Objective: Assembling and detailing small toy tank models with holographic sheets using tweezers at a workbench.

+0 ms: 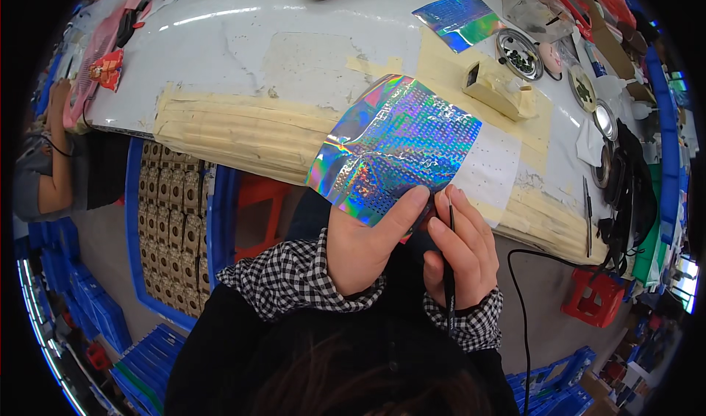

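A shiny holographic sheet [404, 133], covered with rows of small marks, is tilted above the table's near edge. My left hand [360, 250] grips its near side, thumb on top and the other fingers hidden underneath. Close beside that thumb, my right hand [467, 250] has its fingers curled round a slim dark stick-like tool [451, 287]. The tool's upper end shows near the fingertips; its exact kind is unclear. Right of the holographic sheet, a white sheet with tiny dots [496, 162] lies partly covered by it.
Tape pads the edge of the white table [243, 55]. A second holographic sheet [460, 22], a cream block [496, 92] and a round dish of dark bits [518, 54] lie toward the right. Below left, a blue crate [134, 232] holds several patterned brown parts. A co-worker's arm [59, 151] shows at left.
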The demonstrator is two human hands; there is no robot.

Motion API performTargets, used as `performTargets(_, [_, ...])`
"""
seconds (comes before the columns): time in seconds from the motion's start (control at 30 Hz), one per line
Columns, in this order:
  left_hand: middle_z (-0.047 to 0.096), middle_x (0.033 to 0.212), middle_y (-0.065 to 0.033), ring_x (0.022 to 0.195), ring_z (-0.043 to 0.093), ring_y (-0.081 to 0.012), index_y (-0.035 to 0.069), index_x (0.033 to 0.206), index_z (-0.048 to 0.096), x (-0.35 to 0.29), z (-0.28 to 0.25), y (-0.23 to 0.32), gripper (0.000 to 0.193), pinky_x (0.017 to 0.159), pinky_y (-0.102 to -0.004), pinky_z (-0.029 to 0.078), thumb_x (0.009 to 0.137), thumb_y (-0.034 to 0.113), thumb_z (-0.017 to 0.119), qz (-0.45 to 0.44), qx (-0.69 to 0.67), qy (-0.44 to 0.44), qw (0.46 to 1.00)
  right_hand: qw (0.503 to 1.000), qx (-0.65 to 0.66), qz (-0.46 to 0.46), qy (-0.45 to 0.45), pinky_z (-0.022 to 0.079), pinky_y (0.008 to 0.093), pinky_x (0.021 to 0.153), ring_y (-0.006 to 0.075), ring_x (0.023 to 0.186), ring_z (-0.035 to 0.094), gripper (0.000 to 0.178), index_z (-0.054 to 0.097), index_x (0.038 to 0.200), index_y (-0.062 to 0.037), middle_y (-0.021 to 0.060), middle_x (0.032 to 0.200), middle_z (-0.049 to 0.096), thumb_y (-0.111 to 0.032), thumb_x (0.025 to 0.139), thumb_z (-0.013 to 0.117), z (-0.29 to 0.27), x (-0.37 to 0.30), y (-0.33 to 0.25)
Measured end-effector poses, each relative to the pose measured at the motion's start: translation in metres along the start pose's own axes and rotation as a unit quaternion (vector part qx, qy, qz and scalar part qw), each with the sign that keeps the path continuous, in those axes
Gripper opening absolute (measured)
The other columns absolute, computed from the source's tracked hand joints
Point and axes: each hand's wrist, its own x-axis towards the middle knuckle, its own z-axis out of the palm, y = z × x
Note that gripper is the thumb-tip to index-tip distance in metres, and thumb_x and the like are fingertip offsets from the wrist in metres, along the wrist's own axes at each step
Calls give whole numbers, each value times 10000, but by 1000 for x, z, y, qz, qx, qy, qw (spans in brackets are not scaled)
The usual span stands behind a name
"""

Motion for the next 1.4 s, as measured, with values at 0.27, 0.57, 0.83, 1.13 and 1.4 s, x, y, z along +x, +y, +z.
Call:
performTargets(0.27, [607,1132,-102,1031,589,-177,-14,1202,511,0,1,-1,293,897,-308,466,910,2,523,-1,-4,0,1000,1000,6,-11,15,499,426,928,378,1101,588,292,581,1115,24,248,1083,632,-175,903,604,2,-1,2])
performTargets(0.57, [632,1037,-58,924,604,-118,-10,1117,567,0,3,-1,221,778,-248,495,897,-2,583,2,-26,16,1000,999,20,-11,32,502,432,925,380,1097,590,301,578,1113,28,245,1088,630,-199,917,587,4,-4,3])
performTargets(0.83, [638,1025,-63,917,610,-121,-14,1108,574,0,4,0,210,783,-250,494,899,2,582,-8,-34,32,999,1000,3,-9,1,492,429,941,380,1110,582,305,575,1125,24,241,1092,630,-191,910,596,1,-2,2])
performTargets(1.13, [610,1115,-91,1011,593,-166,-8,1189,522,-1,0,-1,275,885,-301,470,915,6,517,-3,-1,1,1000,1000,5,-11,17,498,433,931,379,1103,586,318,572,1136,27,242,1078,636,-200,914,589,4,-3,2])
performTargets(1.4, [623,1085,-94,980,614,-175,-8,1167,529,-3,1,4,256,858,-305,492,912,16,536,-43,-14,12,999,998,-29,2,47,507,417,910,371,1075,605,390,510,1208,48,222,1103,636,-203,920,585,13,-8,1])
